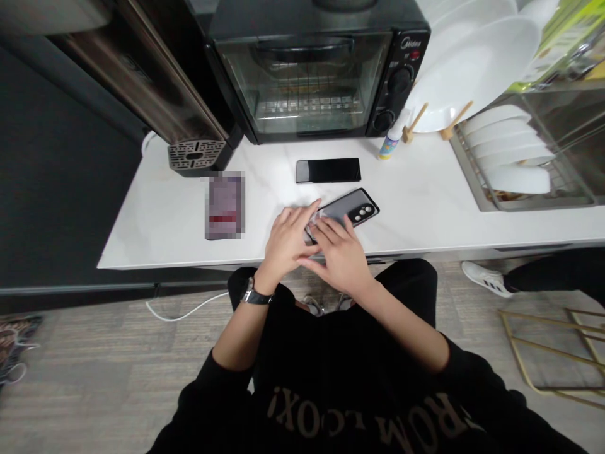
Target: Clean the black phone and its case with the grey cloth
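A grey phone point(352, 209) lies back-up on the white counter point(425, 202), its camera cluster toward the right. My left hand point(286, 243), with a black watch on the wrist, rests on the phone's near end, fingers stretched over a small white cloth or wipe point(312, 219). My right hand point(341, 252) lies flat beside it, fingers extended onto the phone's near end. A second phone point(328, 170), black and screen-up, lies just behind, untouched.
A black toaster oven point(312, 69) stands at the back, a dark coffee machine point(189, 126) to its left. A small bottle point(390, 142), white plates point(472, 63) and a dish rack point(520, 157) are at right. A blurred card point(225, 205) lies left. Another person's shoe point(486, 277) shows at right.
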A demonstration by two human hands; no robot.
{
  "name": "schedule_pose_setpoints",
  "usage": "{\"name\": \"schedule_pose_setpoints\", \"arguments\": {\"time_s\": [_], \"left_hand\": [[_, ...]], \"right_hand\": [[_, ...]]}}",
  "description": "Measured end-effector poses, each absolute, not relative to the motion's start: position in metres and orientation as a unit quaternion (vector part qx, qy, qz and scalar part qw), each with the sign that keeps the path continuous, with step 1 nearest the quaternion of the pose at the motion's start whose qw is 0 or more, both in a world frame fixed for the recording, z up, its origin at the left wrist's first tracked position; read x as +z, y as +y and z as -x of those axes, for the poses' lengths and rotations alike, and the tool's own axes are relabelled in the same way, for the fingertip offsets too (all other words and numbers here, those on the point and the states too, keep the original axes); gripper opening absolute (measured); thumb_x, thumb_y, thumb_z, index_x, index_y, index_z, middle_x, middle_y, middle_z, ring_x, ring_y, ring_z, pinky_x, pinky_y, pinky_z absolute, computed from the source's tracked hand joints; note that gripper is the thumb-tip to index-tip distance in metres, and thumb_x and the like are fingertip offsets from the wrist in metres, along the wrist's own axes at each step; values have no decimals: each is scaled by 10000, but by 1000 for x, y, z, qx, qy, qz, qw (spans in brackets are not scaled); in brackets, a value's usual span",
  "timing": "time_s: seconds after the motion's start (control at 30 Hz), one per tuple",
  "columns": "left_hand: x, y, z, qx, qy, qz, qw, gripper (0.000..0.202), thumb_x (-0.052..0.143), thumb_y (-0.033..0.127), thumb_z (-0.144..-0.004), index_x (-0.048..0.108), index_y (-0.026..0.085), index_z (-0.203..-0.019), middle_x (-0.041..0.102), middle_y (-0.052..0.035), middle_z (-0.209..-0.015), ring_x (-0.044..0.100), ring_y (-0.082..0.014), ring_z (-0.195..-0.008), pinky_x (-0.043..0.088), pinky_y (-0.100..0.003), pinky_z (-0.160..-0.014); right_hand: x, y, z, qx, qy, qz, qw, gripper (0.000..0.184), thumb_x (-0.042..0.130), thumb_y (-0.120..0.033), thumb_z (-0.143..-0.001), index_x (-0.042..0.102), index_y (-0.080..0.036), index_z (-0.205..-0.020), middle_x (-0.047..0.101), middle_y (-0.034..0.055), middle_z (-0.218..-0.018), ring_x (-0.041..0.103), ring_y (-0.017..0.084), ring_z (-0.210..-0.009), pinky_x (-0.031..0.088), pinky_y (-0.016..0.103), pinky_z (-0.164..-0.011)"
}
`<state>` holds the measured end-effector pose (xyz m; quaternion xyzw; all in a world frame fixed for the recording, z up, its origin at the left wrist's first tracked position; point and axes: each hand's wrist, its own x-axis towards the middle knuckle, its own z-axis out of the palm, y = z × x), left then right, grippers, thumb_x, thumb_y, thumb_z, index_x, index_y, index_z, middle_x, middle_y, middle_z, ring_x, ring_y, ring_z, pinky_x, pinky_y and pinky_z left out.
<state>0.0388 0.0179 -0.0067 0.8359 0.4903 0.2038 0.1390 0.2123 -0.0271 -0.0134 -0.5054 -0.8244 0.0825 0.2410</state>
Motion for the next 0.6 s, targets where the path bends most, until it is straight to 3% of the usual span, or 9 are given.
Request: {"name": "schedule_pose_setpoints", "arguments": {"time_s": [0.13, 0.27, 0.43, 0.6], "left_hand": [[-6, 17, -39, 204, 490, -836, 142, 898, 822, 455, -888, 399, 218, -1644, 682, -85, -1401, 573, -314, -1177, 464, -447, -1100], [-4, 15, -41, 213, 490, -834, 136, 964, 826, 574, -863, 386, 225, -1646, 680, -88, -1422, 576, -318, -1187, 474, -457, -1090], [-6, 15, -40, 225, 483, -835, 139, 909, 818, 498, -892, 396, 213, -1645, 681, -90, -1416, 573, -311, -1181, 474, -447, -1101], [-8, 13, -38, 219, 490, -832, 139, 853, 814, 398, -901, 422, 207, -1633, 684, -95, -1385, 568, -312, -1180, 486, -446, -1087]], "right_hand": [[-14, -35, -233, 81, -835, 486, 245, 583, 493, -589, -1073, 645, -175, -1455, 672, 127, -1503, 580, 292, -1451, 227, 587, -1332], [-20, -19, -267, 10, -782, 574, 243, 671, 468, -606, -1076, 562, -129, -1539, 616, 188, -1551, 544, 352, -1486, 234, 649, -1302], [-21, -16, -243, 17, -775, 586, 237, 836, 463, -705, -1035, 528, -47, -1546, 530, 244, -1611, 456, 396, -1547, 256, 663, -1289], [-16, -33, -222, 87, -842, 475, 241, 630, 500, -612, -1064, 613, -153, -1480, 614, 147, -1562, 528, 301, -1506, 209, 616, -1333]]}}
